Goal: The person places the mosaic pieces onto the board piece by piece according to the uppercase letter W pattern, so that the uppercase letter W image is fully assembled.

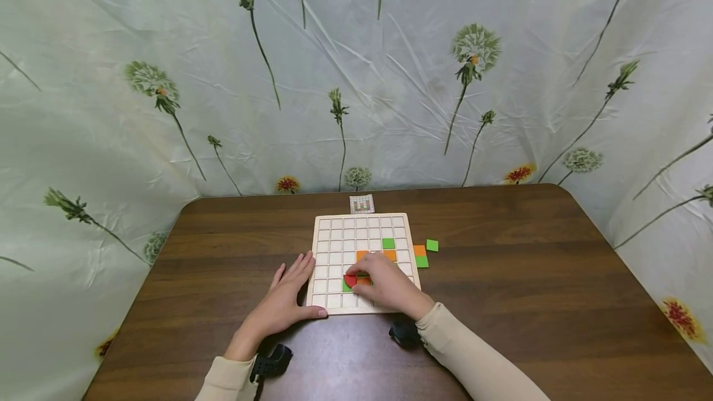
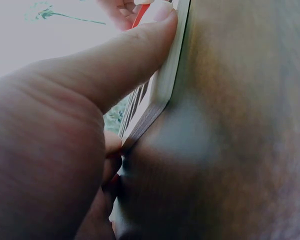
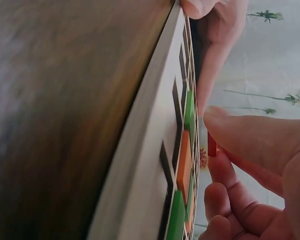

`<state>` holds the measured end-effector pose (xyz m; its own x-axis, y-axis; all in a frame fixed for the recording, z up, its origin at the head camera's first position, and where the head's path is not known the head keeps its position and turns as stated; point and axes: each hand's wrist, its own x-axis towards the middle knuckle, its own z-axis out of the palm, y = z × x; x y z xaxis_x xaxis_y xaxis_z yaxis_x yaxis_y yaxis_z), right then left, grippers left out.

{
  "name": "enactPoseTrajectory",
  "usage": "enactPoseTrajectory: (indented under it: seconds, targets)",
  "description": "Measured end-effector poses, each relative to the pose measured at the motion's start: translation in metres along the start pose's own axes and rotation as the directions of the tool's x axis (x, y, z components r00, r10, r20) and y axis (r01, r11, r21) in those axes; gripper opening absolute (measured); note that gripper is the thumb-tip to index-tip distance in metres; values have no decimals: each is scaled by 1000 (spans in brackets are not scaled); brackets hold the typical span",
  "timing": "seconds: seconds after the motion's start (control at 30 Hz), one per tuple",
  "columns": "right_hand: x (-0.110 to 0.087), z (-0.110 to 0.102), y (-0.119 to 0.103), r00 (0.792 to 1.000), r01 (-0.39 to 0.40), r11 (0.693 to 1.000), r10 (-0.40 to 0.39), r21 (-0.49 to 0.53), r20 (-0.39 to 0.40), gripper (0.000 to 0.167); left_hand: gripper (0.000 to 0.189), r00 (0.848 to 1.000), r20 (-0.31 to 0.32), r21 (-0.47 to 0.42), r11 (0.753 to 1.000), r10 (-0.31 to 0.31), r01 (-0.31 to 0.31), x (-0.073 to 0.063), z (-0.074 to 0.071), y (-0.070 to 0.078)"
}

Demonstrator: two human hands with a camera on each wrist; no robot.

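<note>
A pale wooden grid board (image 1: pixel 336 245) lies on the table. My left hand (image 1: pixel 284 302) rests against its left side with fingers extended, the thumb on the near left corner. Over the lower middle squares, my right hand (image 1: pixel 387 283) pinches a red tile (image 1: pixel 350 280) between thumb and fingers; in the right wrist view this tile (image 3: pixel 211 145) is held apart from the board. Below it sits a green tile (image 1: pixel 346 286), with an orange tile (image 1: pixel 363 281) to the right. Farther up are another green tile (image 1: pixel 388 243) and orange tiles (image 1: pixel 390 255), some partly hidden by the right hand.
Right of the board lie a loose green tile (image 1: pixel 432 245), an orange tile (image 1: pixel 419 250) and a green tile (image 1: pixel 421 262). A small patterned card (image 1: pixel 362 204) lies behind the board on the brown table (image 1: pixel 501 277). A flowered curtain (image 1: pixel 401 79) hangs beyond.
</note>
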<state>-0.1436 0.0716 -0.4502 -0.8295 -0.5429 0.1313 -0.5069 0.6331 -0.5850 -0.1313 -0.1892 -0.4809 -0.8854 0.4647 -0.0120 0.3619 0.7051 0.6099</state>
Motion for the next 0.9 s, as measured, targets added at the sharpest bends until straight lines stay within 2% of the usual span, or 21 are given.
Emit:
enactPoseTrajectory:
  seconds: [0.4, 0.67, 0.9]
  targets:
    - [9, 10, -8, 998, 60, 998, -60, -23, 4, 22, 113, 1000, -12, 6, 1000, 10, -10, 0, 1, -1]
    - [16, 17, -12, 999, 35, 999, -35, -19, 34, 22, 114, 1000, -9, 14, 1000, 10, -9, 0, 1, -1]
    - [19, 18, -14, 998, 49, 998, -48, -43, 39, 22, 113, 1000, -9, 10, 1000, 8, -8, 0, 1, -1]
